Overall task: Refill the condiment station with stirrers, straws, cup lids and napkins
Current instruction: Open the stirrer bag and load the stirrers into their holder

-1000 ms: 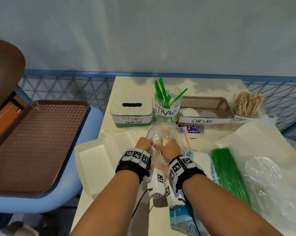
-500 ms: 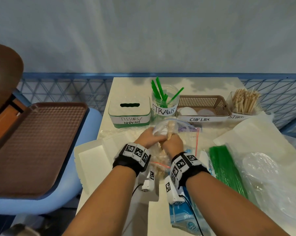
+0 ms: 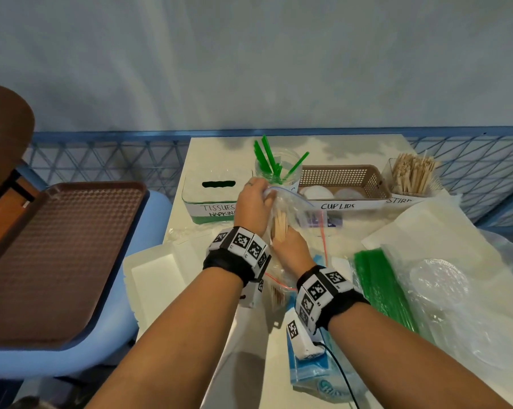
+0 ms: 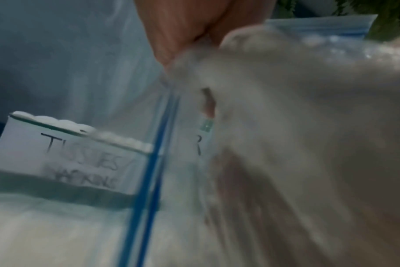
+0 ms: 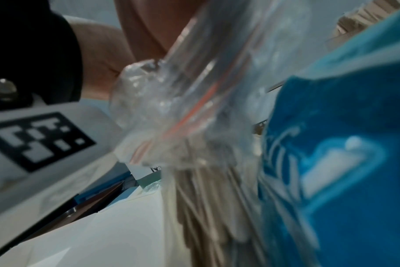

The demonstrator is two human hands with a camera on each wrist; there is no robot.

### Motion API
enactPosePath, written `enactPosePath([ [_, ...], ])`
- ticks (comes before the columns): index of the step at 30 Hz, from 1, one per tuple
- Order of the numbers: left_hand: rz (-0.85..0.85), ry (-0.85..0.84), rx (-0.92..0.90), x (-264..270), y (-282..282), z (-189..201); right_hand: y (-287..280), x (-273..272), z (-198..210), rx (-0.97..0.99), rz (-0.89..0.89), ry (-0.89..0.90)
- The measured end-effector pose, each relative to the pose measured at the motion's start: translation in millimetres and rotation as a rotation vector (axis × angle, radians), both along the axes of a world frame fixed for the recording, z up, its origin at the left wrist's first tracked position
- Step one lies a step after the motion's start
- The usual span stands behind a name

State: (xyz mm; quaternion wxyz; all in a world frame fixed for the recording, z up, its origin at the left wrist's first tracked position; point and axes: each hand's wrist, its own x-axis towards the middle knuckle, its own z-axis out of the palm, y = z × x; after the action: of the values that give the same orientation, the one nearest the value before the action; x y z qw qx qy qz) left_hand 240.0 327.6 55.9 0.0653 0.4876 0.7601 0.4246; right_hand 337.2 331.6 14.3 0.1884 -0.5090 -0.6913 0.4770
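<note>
- We see a clear, glossy, crinkled plastic zip bag (image 3: 290,202).
- We see pale, matt wooden stirrers (image 3: 278,224) inside it.
- Our table (image 3: 352,149) looks smooth and cream.
- We note a brown plastic mesh basket (image 3: 338,175), glossy green plastic straws (image 3: 379,287), and a textured brown tray (image 3: 57,255).

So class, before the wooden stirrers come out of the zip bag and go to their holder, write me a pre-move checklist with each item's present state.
1. Left hand grips the zip bag at its mouth: ok.
2. Right hand holds the stirrer bundle: ok.
3. Bundle fully out of the bag: not ok, plastic surrounds it.
4. Stirrer holder upright, at the far right of the station: ok.
5. Room left in the holder: cannot tell.
6. Path past the cup lid basket unobstructed: cannot tell.
</note>
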Motion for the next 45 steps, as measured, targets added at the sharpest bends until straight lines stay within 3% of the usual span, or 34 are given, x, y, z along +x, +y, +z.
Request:
enactPosePath([
  [5, 0.058, -0.222, 0.075, 0, -1, 3, -4, 8, 5, -0.010, 0.079, 0.024],
  [8, 0.127, -0.359, -0.025, -7, 3, -3, -8, 10, 7, -0.042, 0.129, 0.011],
  [10, 0.046, -0.434, -0.084, -9, 3, -2, -8, 11, 4, -0.059, 0.116, 0.012],
  [13, -0.206, -0.351, -0.112, -11, -1, 1, -4, 11, 0, -0.083, 0.047, 0.016],
  [15, -0.269, -0.282, -0.148, -12, -3, 3, -2, 10, 1, -0.085, 0.014, 0.044],
  [23, 0.027, -0.305, -0.212, -16, 6, 0, -1, 3, 10, 0.026, 0.127, 0.061],
  [28, -0.126, -0.420, -0.317, -15, 9, -8, -2, 12, 4, -0.015, 0.109, 0.151],
  [31, -0.215, -0.399, -0.327, -19, 9, -18, -4, 15, 5, -0.019, 0.138, 0.212],
  [36, -0.097, -0.300, -0.363, -25, 5, -29, -2, 19, 22, -0.053, 0.181, 0.237],
  [45, -0.131, 0.092, -0.449, -22, -2, -49, 19, 37, 55, -0.076, -0.097, 0.580],
])
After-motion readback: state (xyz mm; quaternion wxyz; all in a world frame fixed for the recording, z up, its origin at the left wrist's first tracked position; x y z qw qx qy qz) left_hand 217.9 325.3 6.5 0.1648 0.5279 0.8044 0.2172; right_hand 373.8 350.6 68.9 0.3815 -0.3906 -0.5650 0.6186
